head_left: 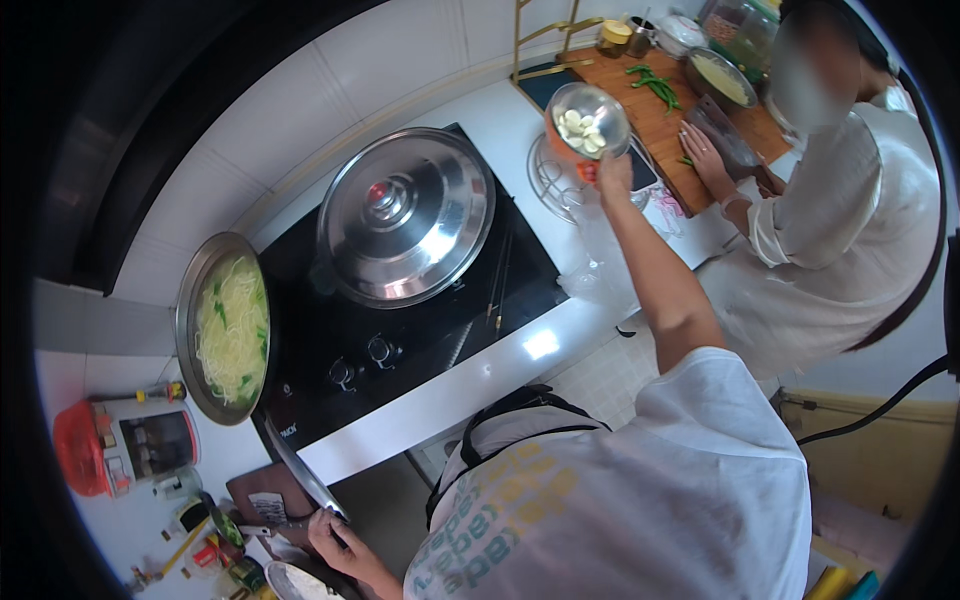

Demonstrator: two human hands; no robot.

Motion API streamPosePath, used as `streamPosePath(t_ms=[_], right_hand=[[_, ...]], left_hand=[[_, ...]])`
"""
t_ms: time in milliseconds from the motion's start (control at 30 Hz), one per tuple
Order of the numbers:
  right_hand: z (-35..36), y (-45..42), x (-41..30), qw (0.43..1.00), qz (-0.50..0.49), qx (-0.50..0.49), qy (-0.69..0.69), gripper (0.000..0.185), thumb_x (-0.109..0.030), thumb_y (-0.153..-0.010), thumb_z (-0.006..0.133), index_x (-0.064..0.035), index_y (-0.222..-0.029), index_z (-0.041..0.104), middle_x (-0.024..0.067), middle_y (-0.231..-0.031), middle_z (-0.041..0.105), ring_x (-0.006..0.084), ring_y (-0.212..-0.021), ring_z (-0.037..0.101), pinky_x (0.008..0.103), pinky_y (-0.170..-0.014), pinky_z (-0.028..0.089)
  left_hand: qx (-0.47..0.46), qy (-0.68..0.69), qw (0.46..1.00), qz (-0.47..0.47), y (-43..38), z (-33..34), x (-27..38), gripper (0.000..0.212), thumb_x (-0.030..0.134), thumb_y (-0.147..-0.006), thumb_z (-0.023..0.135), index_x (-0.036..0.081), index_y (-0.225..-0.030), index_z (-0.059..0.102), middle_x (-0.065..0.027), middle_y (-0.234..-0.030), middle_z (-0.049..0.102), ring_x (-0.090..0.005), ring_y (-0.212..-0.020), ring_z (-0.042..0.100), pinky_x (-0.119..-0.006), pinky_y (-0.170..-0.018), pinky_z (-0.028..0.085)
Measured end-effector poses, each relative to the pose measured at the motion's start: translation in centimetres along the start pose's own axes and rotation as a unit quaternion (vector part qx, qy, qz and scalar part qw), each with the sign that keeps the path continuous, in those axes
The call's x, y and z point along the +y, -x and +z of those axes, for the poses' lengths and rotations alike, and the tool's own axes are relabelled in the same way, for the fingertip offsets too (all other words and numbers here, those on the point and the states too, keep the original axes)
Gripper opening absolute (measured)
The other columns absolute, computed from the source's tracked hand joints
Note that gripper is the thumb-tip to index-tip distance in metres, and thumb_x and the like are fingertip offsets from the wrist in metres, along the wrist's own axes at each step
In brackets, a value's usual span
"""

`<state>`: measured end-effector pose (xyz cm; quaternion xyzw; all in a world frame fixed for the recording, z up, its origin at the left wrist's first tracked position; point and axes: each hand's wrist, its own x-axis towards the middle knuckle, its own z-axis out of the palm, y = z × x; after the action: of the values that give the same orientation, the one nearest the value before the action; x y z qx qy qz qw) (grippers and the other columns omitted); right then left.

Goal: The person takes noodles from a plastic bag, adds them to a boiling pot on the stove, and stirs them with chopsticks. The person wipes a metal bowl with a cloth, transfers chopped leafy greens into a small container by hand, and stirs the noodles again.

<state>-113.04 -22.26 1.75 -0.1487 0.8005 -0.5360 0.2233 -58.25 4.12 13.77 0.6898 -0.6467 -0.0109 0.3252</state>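
My left hand [335,538] at the lower left grips the end of a long metal handle [304,469]. The handle runs up to a wok [182,330] holding pale noodles [231,337] and green leaves. The wok sits at the left end of the black stove, and I cannot tell whether it rests on it. With my arm stretched to the upper right, my right hand [613,176] holds a small bowl [559,112] by its orange-red handle. Pale oval pieces [581,133] lie inside. Beneath it are a round wire rack [538,176] and a dark-screened phone [642,169].
A large domed steel lid [420,247] covers part of the glass-topped stove [300,397]; chopsticks [498,285] lie beside it. A co-worker [832,210] rests a hand near a cleaver [721,135] on a wooden board [611,82] with green peppers [656,88]. A dark chopping board [247,480] lies lower left.
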Motion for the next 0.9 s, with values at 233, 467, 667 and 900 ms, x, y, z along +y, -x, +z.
streamPosePath(t_ms=[233,467,667,900], right_hand=[[-3.7,13.2,-10.0,0.919,-0.388,-0.008,0.073,0.042,-0.025,-0.076,0.039,-0.0053,-0.113,0.041,0.0212,-0.083,0.056,0.036,-0.079,0.054,0.0407,-0.07,0.04],[-1.7,33.8,-15.8,0.777,-0.526,-0.346,0.008,0.037,-0.017,-0.076,0.042,-0.0055,-0.111,0.045,0.0183,-0.078,0.056,0.0335,-0.071,0.055,0.0354,-0.064,0.043],[1.1,49.3,-12.9,0.55,-0.658,-0.515,0.011,0.035,-0.011,-0.067,0.053,-0.0058,-0.101,0.05,0.0094,-0.054,0.052,0.0246,-0.049,0.052,0.0346,-0.044,0.041],[1.0,63.2,-7.2,0.348,-0.628,-0.692,0.078,0.033,-0.016,-0.072,0.047,-0.0019,-0.102,0.049,0.0132,-0.058,0.055,0.0284,-0.053,0.054,0.0377,-0.049,0.041]], left_hand=[[0.067,-0.038,0.997,0.029,0.4,-1.7,-0.8,0.012,0.0,-0.08,0.045,-0.005,-0.089,0.051,-0.0134,-0.092,0.052,-0.0244,-0.088,0.049,-0.031,-0.081,0.037],[0.251,0.064,0.965,0.031,-0.3,-5.5,0.8,0.015,0.0,-0.078,0.046,-0.004,-0.092,0.051,-0.0153,-0.097,0.05,-0.0257,-0.09,0.049,-0.033,-0.081,0.038],[0.166,0.007,0.983,0.083,1.8,-12.1,2.5,0.021,0.008,-0.07,0.058,0.0,-0.089,0.054,-0.0138,-0.1,0.049,-0.0277,-0.085,0.051,-0.034,-0.073,0.043],[0.05,-0.169,0.974,-0.142,10.1,-14.3,-4.1,0.035,0.019,-0.063,0.064,0.01,-0.096,0.054,-0.0108,-0.1,0.047,-0.0277,-0.093,0.046,-0.037,-0.071,0.041]])
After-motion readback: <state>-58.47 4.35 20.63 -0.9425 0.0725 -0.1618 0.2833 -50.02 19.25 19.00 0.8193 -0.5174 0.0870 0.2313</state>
